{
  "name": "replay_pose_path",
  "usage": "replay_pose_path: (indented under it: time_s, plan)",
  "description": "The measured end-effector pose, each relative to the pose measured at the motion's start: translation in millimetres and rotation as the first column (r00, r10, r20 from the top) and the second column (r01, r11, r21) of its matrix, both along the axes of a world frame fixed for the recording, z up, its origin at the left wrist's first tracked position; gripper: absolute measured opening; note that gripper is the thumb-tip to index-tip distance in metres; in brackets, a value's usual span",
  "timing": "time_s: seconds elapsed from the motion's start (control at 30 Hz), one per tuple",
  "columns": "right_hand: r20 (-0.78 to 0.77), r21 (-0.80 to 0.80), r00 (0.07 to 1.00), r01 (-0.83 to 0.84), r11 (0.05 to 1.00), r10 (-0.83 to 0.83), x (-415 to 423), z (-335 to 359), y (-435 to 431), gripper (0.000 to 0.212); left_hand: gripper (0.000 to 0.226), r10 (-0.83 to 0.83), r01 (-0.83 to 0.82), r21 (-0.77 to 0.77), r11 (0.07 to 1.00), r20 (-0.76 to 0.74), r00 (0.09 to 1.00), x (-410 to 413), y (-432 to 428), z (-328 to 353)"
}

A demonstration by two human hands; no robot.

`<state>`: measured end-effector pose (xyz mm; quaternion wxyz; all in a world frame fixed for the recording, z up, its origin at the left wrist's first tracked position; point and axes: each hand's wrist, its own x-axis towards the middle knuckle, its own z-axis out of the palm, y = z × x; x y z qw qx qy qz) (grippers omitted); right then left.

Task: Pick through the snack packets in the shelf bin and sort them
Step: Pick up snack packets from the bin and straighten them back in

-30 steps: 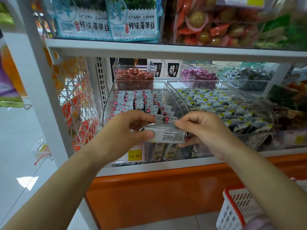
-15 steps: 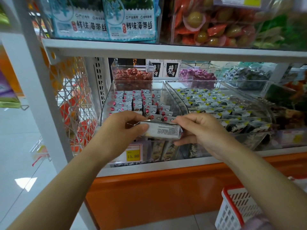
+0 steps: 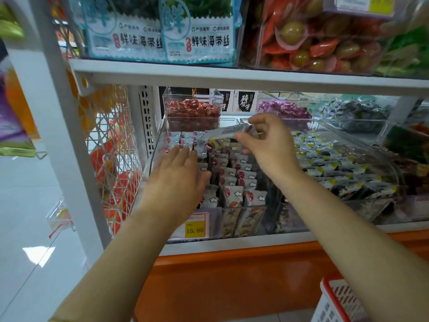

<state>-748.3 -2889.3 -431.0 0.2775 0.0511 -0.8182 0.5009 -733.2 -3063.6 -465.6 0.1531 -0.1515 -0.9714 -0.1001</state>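
A single packet (image 3: 222,135) is pinched between the thumb and curled fingers of the right hand (image 3: 269,147), and it is held above the far end of the clear bin (image 3: 243,207), clear of the rows of packets (image 3: 234,180) stood inside. From the grip the packet juts towards 9 o'clock, and its long axis is laid roughly along the 9-to-3 line, with the 3 o'clock end tipped a little upward. The rows below are run from 12 to 6 o'clock, so the held packet is set across them. The left hand (image 3: 178,180) is spread with its fingers straight over the left column of the bin, at about 7 o'clock from the held packet, and nothing is gripped by it. Whether its fingertips are pressed on the packets or held just above them cannot be told, since they are blurred. A dark gap is seen between the columns just at 3 o'clock of the left hand. It is judged that the packet must be turned and lowered towards 6 o'clock to be seated there. The right hand is the nearer, the packet being already in its grasp.
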Motion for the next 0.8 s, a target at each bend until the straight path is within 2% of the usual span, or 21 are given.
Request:
replay_pose_path:
  time_s: [0.07,0.13,0.2,0.27,0.37,0.47,0.53,0.6,0.67,0.7,0.8]
  plan:
    - [-0.002,0.194,1.000,-0.012,0.981,0.013,-18.8,2.8,-8.0,0.024,0.062,-0.007,0.014,-0.082,0.997,0.085,0.996,-3.4,1.8,-6.7]
    - [0.003,0.361,0.999,-0.038,0.932,0.039,-35.0,2.1,-15.3,0.020,0.062,-0.017,0.030,-0.080,0.996,0.163,0.987,-4.7,3.1,-9.3]
    - [0.032,0.483,0.997,-0.077,0.872,0.070,-48.7,-0.4,-23.2,0.026,0.062,-0.026,0.039,-0.066,0.997,0.199,0.980,-5.8,2.8,-10.1]
    - [0.077,0.588,0.993,-0.121,0.800,0.093,-59.2,-4.1,-31.0,0.034,0.061,-0.031,0.045,-0.056,0.997,0.218,0.975,-5.7,2.1,-9.9]
    - [0.202,0.698,0.971,-0.236,0.676,0.131,-67.5,-9.8,-39.3,0.028,0.059,-0.054,0.063,-0.032,0.998,0.229,0.972,-3.9,2.1,-9.4]
    - [0.312,0.796,0.947,-0.303,0.524,0.075,-72.8,-14.8,-41.4,0.029,0.057,-0.062,0.067,-0.015,0.998,0.226,0.972,-2.8,1.6,-8.4]
    - [0.354,0.775,0.932,-0.339,0.534,0.077,-77.7,-12.3,-39.4,0.026,0.056,-0.062,0.064,-0.003,0.998,0.217,0.974,-2.3,0.9,-7.9]
    - [0.393,0.664,0.909,-0.385,0.641,0.139,-82.1,-7.9,-36.3,0.023,0.055,-0.070,0.068,0.018,0.998,0.224,0.972,-0.8,0.1,-7.2]
    - [0.385,0.508,0.904,-0.374,0.776,0.183,-85.6,-5.3,-32.2,0.024,0.055,-0.078,0.073,0.030,0.997,0.237,0.968,1.2,-1.0,-6.4]
    - [0.371,0.463,0.910,-0.355,0.812,0.186,-87.3,-5.1,-30.9,0.024,0.055,-0.081,0.076,0.032,0.997,0.239,0.968,2.2,-1.5,-6.0]
    - [0.309,0.535,0.941,-0.292,0.793,0.138,-95.8,-7.7,-32.6,0.020,0.054,-0.090,0.084,0.036,0.996,0.241,0.966,4.8,-3.1,-4.3]
